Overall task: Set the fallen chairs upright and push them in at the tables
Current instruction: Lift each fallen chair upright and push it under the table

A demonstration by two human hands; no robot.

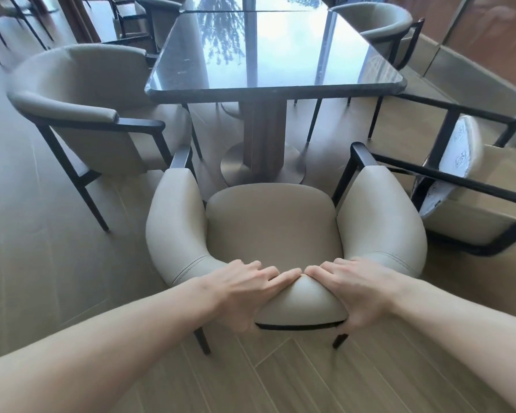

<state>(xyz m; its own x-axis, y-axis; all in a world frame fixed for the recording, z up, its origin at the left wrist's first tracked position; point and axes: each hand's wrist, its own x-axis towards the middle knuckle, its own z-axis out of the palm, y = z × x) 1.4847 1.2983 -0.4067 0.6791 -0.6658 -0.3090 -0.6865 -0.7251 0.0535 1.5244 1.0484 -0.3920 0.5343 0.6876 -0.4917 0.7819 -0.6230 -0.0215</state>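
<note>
A beige upholstered armchair [268, 222] with a black frame stands upright right in front of me, facing the dark glossy table [268, 81]. My left hand [248, 289] and my right hand [358, 290] both grip the top of its curved backrest, fingers over the inner side and thumbs down the back. The seat's front edge sits just short of the table's pedestal base [262, 171]. To the right, another chair [471, 186] lies on its side, its seat underside turned toward me.
An upright chair [84, 114] stands at the table's left side and another [376, 25] at the far right. More chairs and a table are at the back left. A wall runs along the right. Open wood floor lies to my left.
</note>
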